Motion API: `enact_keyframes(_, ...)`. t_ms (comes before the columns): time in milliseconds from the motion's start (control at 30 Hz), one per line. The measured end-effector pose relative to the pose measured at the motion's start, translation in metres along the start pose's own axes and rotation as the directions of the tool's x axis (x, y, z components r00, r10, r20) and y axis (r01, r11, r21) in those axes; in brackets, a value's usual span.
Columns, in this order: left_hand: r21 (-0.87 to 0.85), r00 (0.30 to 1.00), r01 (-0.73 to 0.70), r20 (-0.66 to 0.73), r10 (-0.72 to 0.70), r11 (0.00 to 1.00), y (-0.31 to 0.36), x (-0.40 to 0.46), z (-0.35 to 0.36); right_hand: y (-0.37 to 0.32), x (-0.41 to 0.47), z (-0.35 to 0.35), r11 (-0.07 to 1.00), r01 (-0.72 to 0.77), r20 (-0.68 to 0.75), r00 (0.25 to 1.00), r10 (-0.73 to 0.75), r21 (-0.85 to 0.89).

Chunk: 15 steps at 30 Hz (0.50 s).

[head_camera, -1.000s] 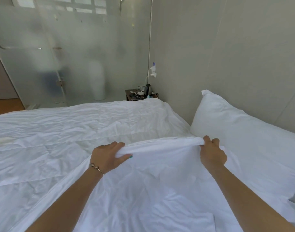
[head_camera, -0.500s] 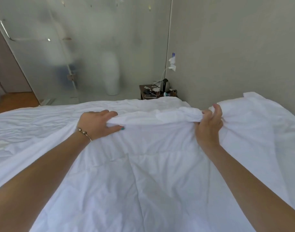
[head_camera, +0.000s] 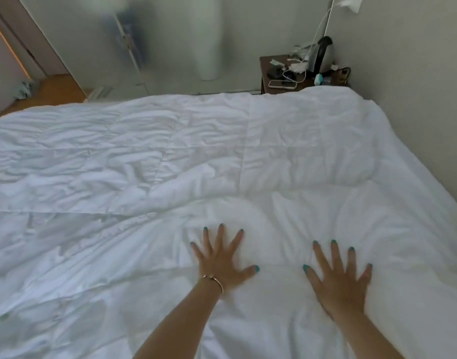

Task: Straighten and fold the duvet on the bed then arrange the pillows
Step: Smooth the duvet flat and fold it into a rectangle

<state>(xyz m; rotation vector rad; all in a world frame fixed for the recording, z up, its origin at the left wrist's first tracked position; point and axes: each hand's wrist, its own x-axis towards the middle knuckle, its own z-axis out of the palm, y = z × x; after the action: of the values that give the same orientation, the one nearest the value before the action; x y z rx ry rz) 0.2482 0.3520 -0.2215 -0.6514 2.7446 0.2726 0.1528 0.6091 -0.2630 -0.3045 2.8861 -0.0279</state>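
Room: pale walls, frosted glass partition (head_camera: 113, 35) at back left, wooden floor (head_camera: 53, 92) beyond the bed.
Duvet: white duvet (head_camera: 170, 161) covers the bed, wrinkled across the left and middle; a folded-over layer ends in an edge (head_camera: 287, 187) ahead of the hands.
Left hand: left hand (head_camera: 222, 263), bracelet at the wrist, lies flat with fingers spread, pressing the duvet.
Right hand: right hand (head_camera: 344, 278) likewise flat and spread, just right of it; neither grip holds anything.
Nightstand: dark nightstand (head_camera: 279, 73) at the far right corner with kettle (head_camera: 324, 53), phone (head_camera: 283, 84) and cables.
Progress: fold looks laid, smoothing under way; wrinkles remain, and no pillows are in sight, so arranging them is left.
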Motion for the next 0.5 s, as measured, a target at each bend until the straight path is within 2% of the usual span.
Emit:
enact_keyframes(100,0.021,0.992,0.108,0.067,-0.109,0.994,-0.002,0.003,0.035,0.004,0.005,0.019,1.0,-0.004,-0.004,1.0,0.004,0.027)
enact_keyframes(233,0.048,0.989,0.107,-0.105,-0.102,0.993,0.004,0.009,0.052,0.001,0.02,0.029,0.998,0.017,-0.011,1.0,-0.017,0.056)
enact_keyframes(500,0.042,0.984,0.101,-0.153,-0.093,0.994,0.001,0.018,0.073,0.0,0.028,0.053,0.991,0.069,-0.151,0.987,-0.051,0.114)
